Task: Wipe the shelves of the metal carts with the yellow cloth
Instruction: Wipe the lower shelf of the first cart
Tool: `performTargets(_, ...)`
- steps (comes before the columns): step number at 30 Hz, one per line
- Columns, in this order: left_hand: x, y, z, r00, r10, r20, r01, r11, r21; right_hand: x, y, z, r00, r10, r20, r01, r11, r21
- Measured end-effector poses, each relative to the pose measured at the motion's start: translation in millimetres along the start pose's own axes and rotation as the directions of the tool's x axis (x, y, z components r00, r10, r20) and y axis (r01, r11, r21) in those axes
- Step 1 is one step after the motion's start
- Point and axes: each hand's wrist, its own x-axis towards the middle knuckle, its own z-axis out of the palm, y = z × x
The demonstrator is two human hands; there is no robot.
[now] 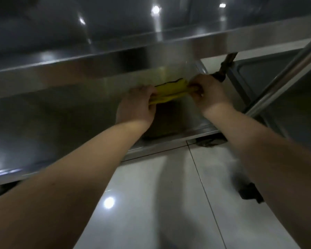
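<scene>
Hands met just right of the frame's centre. The left hand [135, 105] had its fingers curled round one end of the yellow cloth [171, 90], and the right hand [208, 94] pinched the other end with its fingers bent over it. Both bare forearms reached in from the lower corners of the frame.

The cloth lay between the two hands, pulled into a short band running up to the right. It was bright yellow, bunched in lengthwise folds, with a thin dark edge along its upper side. It hung over the right end of the lower shelf [61, 123]; whether it touched the metal could not be told. A faint yellow reflection showed on the steel just above it.

There were two hands, one cloth, and two shelves of the near metal cart in view. The upper shelf [97, 33] filled the top of the frame, its rim slanting up to the right, with bright light spots mirrored in it. At the right edge a shiny round post [285, 72] ran diagonally, and behind it sat a second cart's shelf [269, 69] with a raised rim.

Glossy white floor tiles [169, 194] filled the lower middle. One dark caster-like shape [206, 141] sat under the lower shelf's near corner, another [250, 193] at lower right, both blurred.
</scene>
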Motion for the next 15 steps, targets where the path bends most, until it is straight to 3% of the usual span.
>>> performTargets(3,-26.4,-7.3,46.5,0.986,-0.017,0.166,0.013,1.0,0.027,-49.3,35.0,24.2,0.998,-0.032,0.063,0.036,0.998,-0.061)
performTargets(6,-58.4,-14.2,74.9,0.976,0.176,0.129,-0.181,0.983,0.026,-93.2,53.5,29.5,0.998,-0.043,0.051,0.046,0.998,-0.042)
performTargets(8,-62.4,-23.9,79.9,0.979,0.191,0.074,-0.189,0.981,-0.044,-100.7,52.9,31.1,0.999,-0.047,-0.016,0.047,0.999,0.002)
performTargets(10,-47.9,-41.9,74.9,0.999,0.027,-0.024,-0.029,0.993,-0.112,-87.2,36.7,35.2,0.998,-0.06,-0.02,0.06,0.998,0.001)
performTargets(12,-24.1,-68.6,67.0,0.972,-0.216,-0.094,0.215,0.976,-0.019,-65.2,8.3,44.6,0.987,-0.002,0.16,0.013,0.998,-0.063)
performTargets(15,-7.5,-105.1,69.4,0.899,-0.435,0.043,0.413,0.877,0.247,-37.5,-13.8,75.0,0.861,0.183,0.474,0.009,0.928,-0.373)
